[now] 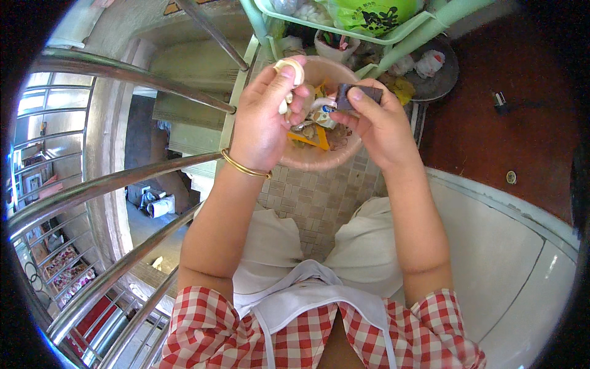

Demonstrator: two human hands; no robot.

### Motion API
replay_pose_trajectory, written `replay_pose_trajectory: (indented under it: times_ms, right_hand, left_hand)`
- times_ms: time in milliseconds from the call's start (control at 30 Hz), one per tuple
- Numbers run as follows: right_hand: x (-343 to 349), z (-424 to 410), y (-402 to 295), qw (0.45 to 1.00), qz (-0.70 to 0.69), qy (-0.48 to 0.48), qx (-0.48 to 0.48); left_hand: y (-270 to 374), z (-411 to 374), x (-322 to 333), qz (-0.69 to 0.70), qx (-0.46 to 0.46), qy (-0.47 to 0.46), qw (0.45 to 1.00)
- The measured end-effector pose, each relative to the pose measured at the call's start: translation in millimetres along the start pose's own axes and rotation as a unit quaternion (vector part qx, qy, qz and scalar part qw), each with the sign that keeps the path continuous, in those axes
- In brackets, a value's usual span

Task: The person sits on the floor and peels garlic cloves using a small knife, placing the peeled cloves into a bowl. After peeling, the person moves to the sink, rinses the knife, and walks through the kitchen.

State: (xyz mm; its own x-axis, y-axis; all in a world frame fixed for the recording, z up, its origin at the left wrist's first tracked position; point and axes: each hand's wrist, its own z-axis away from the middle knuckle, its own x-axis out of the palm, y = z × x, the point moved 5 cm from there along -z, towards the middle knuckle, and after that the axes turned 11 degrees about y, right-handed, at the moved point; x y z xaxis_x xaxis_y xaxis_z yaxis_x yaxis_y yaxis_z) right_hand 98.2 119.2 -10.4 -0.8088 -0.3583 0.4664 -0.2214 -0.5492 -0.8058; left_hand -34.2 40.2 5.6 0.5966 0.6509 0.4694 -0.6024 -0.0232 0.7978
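Observation:
My left hand (272, 110) is raised over the left side of a pink plastic bin (318, 161). Its thumb and fingers pinch a pale curved piece (295, 69), and smaller whitish pieces (284, 106) like garlic cloves sit within the curled fingers. Over the bin's right side, my right hand (385, 115) grips a small, dark, flat rectangular object (352, 96); what it is cannot be made out. The two hands are apart. Below them the bin holds wrappers (325, 117), scraps and an orange-yellow strip (318, 138).
A metal stair railing (115, 180) runs along the left, with steps (189, 115) beyond. Ahead stands a pale green rack (332, 30) with a green plastic bag (368, 16). A dark pan (435, 74) lies by the reddish-brown floor (470, 129). Small tiles (318, 198) cover the floor between my knees.

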Motion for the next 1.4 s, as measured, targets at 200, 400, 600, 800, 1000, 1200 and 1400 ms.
replay_pose_trajectory:
  times_ms: [200,400,600,800,1000,1200,1400]
  right_hand:
    - [5.4,1.1,0.7,0.991,-0.103,-0.066,0.055]
    - [7.8,4.4,-13.7,0.996,0.002,0.016,-0.092]
    - [15.5,15.6,-25.4,0.972,0.104,0.033,-0.207]
    - [13.5,15.9,-25.3,0.953,0.186,0.044,-0.236]
    - [7.8,11.8,-19.6,0.943,0.223,0.057,-0.239]
    - [4.5,7.4,-18.8,0.936,0.226,0.096,-0.254]
    - [0.8,4.1,-17.8,0.971,0.105,0.115,-0.182]
  left_hand:
    - [4.6,7.1,9.2,-0.131,0.082,-0.021,0.988]
    - [5.7,9.7,12.0,-0.305,0.316,-0.024,0.898]
    - [8.9,18.7,18.9,-0.435,0.395,-0.014,0.809]
    - [11.5,25.0,23.9,-0.498,0.456,-0.038,0.737]
    - [6.0,25.8,26.4,-0.55,0.465,-0.042,0.693]
    - [-0.6,25.4,26.4,-0.537,0.429,-0.013,0.726]
    - [0.3,20.2,21.6,-0.321,0.343,-0.007,0.883]
